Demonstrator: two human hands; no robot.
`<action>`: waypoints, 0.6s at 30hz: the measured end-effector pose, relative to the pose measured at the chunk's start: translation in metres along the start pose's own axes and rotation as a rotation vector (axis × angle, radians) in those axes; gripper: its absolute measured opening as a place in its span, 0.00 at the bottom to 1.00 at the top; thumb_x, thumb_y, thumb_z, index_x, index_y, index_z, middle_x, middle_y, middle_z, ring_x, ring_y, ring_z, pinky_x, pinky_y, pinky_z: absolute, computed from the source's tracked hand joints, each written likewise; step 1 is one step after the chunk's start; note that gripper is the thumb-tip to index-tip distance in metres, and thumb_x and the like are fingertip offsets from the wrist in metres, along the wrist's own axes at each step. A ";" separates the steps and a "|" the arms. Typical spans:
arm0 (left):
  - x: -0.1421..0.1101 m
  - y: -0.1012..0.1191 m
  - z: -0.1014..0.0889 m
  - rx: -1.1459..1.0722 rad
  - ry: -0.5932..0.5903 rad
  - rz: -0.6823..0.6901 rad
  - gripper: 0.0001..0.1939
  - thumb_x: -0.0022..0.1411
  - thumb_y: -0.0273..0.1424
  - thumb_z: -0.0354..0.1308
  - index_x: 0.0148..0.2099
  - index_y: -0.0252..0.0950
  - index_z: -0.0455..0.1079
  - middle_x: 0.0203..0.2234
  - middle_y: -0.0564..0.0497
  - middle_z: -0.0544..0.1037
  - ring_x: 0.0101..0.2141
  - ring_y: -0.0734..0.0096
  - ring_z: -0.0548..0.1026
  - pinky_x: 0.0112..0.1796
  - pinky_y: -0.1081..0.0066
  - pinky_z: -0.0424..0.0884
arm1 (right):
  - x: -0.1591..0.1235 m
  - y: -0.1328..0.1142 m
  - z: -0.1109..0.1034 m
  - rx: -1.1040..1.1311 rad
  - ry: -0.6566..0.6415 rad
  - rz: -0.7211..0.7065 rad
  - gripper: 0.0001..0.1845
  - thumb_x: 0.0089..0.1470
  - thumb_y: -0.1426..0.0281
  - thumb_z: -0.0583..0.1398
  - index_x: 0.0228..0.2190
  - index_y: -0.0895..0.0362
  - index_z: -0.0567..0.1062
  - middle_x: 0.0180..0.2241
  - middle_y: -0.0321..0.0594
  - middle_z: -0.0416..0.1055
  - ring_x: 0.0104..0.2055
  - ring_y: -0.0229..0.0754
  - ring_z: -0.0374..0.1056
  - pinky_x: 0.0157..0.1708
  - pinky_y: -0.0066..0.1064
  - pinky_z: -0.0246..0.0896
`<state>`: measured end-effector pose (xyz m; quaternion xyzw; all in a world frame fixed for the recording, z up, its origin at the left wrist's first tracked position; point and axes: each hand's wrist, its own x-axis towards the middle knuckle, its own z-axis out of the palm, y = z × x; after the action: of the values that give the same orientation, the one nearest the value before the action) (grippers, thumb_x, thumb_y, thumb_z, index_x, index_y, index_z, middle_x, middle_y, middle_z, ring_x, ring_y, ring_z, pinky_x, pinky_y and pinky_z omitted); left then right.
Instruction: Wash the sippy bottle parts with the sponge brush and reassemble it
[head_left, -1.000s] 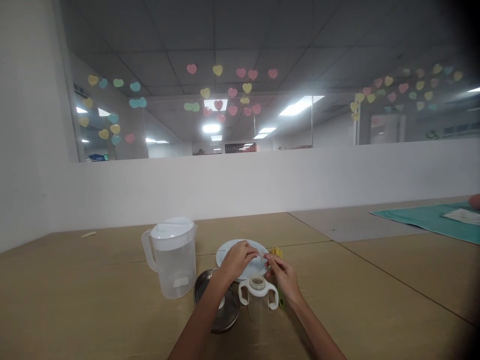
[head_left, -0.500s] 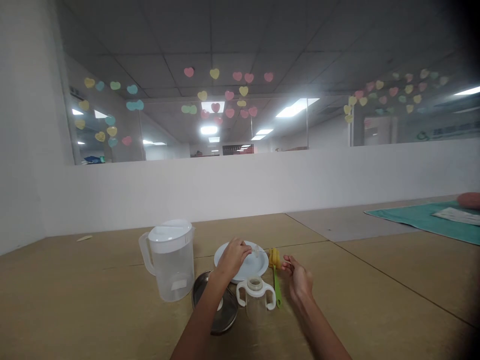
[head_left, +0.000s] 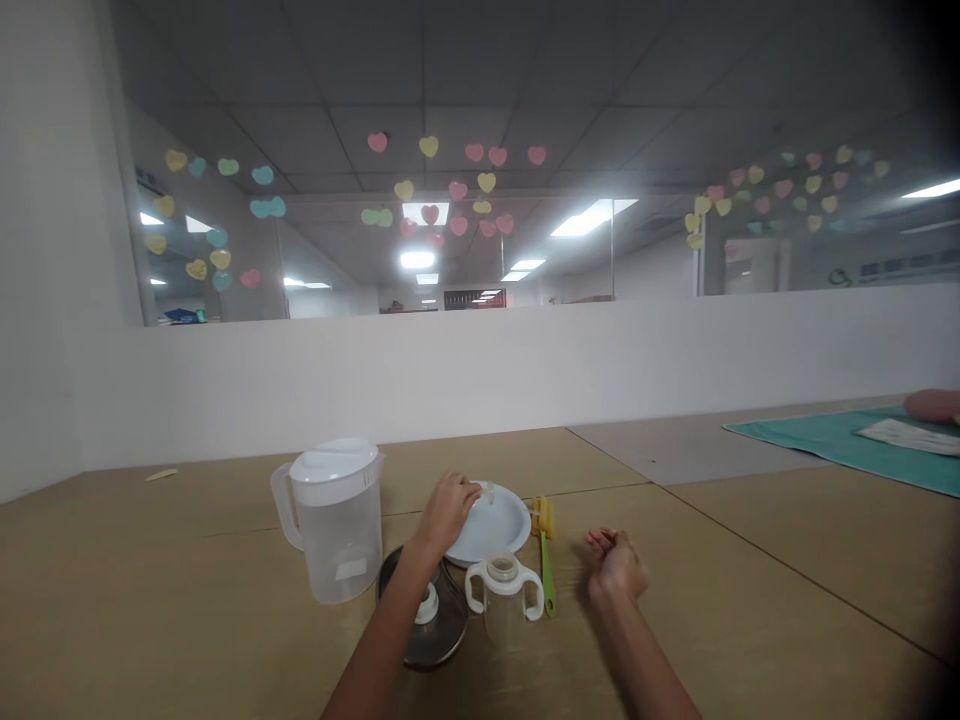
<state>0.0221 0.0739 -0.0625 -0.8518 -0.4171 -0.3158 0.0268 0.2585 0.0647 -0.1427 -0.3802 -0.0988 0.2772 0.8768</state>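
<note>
My left hand (head_left: 448, 512) is closed, its fingertips pinching a small clear bottle nipple (head_left: 488, 492) above the far side of the white plate (head_left: 510, 525). My right hand (head_left: 619, 570) hovers over the table to the right, palm turned up and fingers loosely curled, with nothing visible in it. Between the hands stands an uncapped clear baby bottle (head_left: 504, 605) with two white handles. A brush (head_left: 547, 575) with a yellow sponge head and green handle lies beside the plate. Under my left forearm sits a metal tray (head_left: 439, 640) bearing a white ring (head_left: 427, 605).
A lidded translucent pitcher (head_left: 341, 540) stands left of the tray. Far right on the table (head_left: 750, 560) lies a teal cloth (head_left: 817, 432) with a white cloth (head_left: 911, 436) and a pink item (head_left: 934, 405). A white wall (head_left: 487, 380) rises behind.
My left hand has shifted slightly left over the plate, still pinching the nipple. My right hand has drawn away from the brush, rightward and nearer to me. The view has turned slightly.
</note>
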 end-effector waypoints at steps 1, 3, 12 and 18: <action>-0.001 -0.003 -0.001 -0.005 -0.002 -0.010 0.14 0.65 0.32 0.46 0.41 0.37 0.74 0.36 0.47 0.73 0.41 0.67 0.67 0.43 0.69 0.61 | -0.001 0.002 0.000 -0.008 -0.011 -0.007 0.13 0.41 0.60 0.59 0.21 0.56 0.63 0.18 0.29 0.64 0.18 0.32 0.64 0.20 0.26 0.66; -0.001 -0.008 0.001 -0.005 -0.026 -0.014 0.14 0.65 0.31 0.46 0.42 0.38 0.74 0.36 0.48 0.73 0.41 0.67 0.67 0.44 0.69 0.61 | -0.005 0.006 0.003 -0.027 -0.042 -0.018 0.16 0.39 0.58 0.60 0.22 0.57 0.65 0.19 0.31 0.65 0.18 0.32 0.65 0.20 0.27 0.66; -0.006 -0.018 0.021 0.029 -0.239 -0.136 0.14 0.61 0.27 0.49 0.41 0.42 0.76 0.40 0.45 0.74 0.47 0.60 0.66 0.48 0.62 0.57 | -0.016 0.010 0.006 -0.121 -0.134 -0.074 0.24 0.34 0.49 0.62 0.24 0.57 0.67 0.20 0.31 0.66 0.17 0.31 0.62 0.18 0.26 0.63; -0.013 -0.025 0.033 -0.126 -0.317 -0.206 0.12 0.53 0.22 0.52 0.34 0.37 0.77 0.35 0.47 0.78 0.41 0.63 0.71 0.45 0.68 0.61 | -0.024 0.006 0.008 -0.177 -0.198 -0.108 0.24 0.37 0.49 0.61 0.27 0.57 0.72 0.17 0.27 0.61 0.17 0.31 0.59 0.17 0.26 0.60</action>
<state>0.0154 0.0915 -0.1013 -0.8436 -0.4806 -0.2042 -0.1250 0.2329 0.0599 -0.1406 -0.4210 -0.2292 0.2559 0.8395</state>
